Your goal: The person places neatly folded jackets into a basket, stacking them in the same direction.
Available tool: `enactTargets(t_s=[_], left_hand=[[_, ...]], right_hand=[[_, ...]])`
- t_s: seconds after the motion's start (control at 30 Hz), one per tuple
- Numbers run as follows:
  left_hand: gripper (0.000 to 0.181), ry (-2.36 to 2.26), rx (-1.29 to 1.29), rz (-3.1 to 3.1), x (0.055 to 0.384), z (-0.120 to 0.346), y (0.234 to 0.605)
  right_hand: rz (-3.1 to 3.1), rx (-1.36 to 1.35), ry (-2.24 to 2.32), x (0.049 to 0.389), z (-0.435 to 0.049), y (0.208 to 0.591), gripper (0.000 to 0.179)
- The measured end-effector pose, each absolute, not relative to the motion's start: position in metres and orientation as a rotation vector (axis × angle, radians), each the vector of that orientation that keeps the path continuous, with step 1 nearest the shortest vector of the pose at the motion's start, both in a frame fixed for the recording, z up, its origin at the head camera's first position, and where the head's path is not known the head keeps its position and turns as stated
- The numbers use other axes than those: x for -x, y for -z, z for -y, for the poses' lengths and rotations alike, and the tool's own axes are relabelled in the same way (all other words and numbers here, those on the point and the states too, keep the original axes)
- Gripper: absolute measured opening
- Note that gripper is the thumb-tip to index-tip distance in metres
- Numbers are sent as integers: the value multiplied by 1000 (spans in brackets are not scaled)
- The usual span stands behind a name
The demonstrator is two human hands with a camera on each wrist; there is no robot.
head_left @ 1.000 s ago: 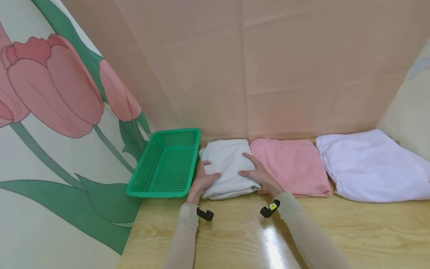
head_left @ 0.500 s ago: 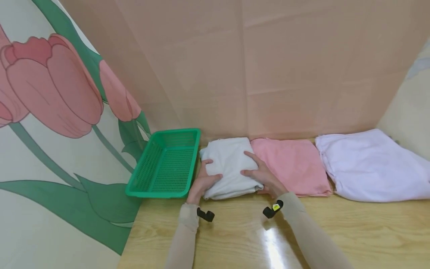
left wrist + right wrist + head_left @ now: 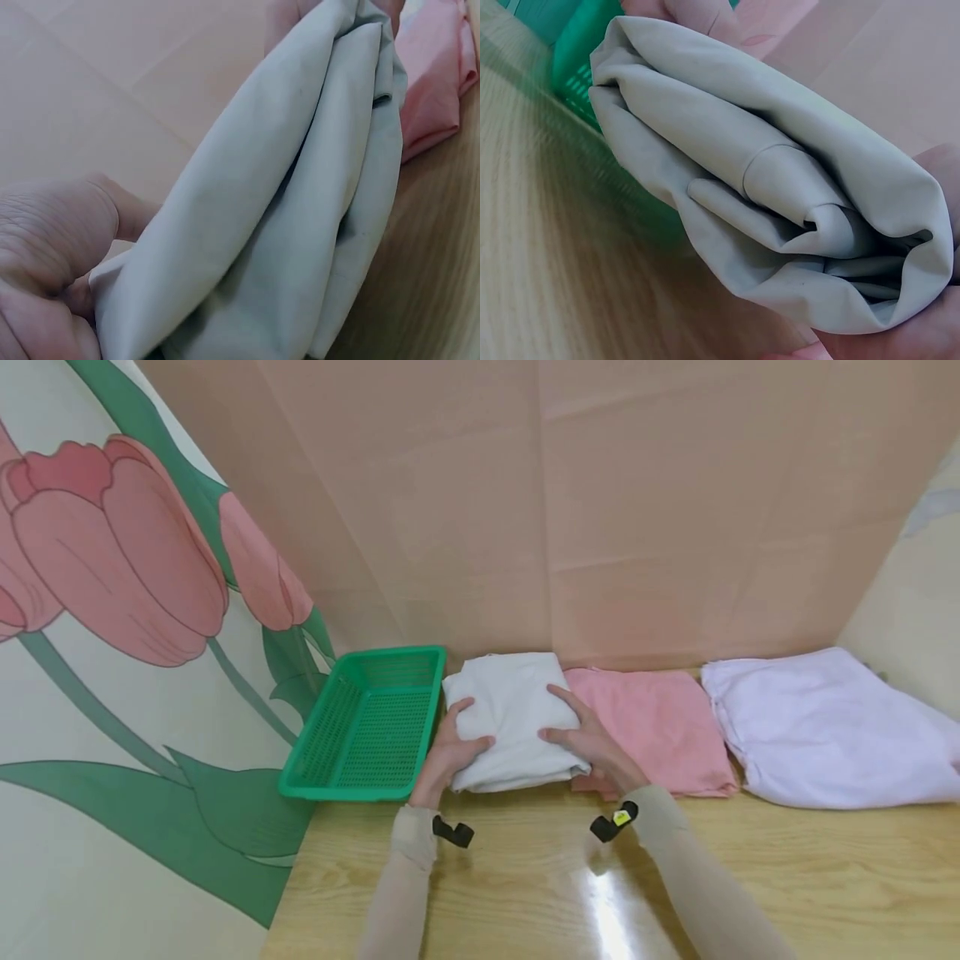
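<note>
A folded pale grey-white cloth (image 3: 510,714) is held between both hands, close over the wooden table. My left hand (image 3: 452,750) grips its left side, thumb on top and the other fingers mostly hidden beneath or behind it. On the opposite side my right hand (image 3: 592,739) grips the cloth the same way, thumb across the upper face. Stacked layers of the cloth (image 3: 247,195) show along its near edge in the left wrist view. Seen from the right wrist, the cloth (image 3: 697,135) has rolled inner folds, and its underside stands apart from the tabletop.
A green plastic basket (image 3: 438,727) with perforated sides sits left of the cloth. To the right lie a folded pink cloth (image 3: 652,727) and a larger folded lavender-white cloth (image 3: 832,735). A beige sheet (image 3: 540,527) hangs behind the table (image 3: 517,877).
Both hands have raised the pale cloth a little, moving it up and slightly away in the head view. More of the pink cloth's left front corner shows. Basket and other cloths stay put.
</note>
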State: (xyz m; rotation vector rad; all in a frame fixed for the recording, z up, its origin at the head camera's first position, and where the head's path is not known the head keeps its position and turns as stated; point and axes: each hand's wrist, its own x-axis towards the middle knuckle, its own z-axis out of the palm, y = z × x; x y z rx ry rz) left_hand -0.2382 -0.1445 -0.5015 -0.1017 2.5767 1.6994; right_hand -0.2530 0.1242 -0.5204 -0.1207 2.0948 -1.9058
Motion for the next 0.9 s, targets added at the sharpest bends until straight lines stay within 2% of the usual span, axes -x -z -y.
enactTargets(t_s=[0.5, 0.9], left_hand=[[77, -1905, -57, -2451, 245, 165, 472], [70, -1955, -25, -2461, 244, 185, 451]], right_hand=[[-2141, 215, 1974, 257, -125, 493, 90], [-2107, 343, 2014, 256, -111, 474, 87]])
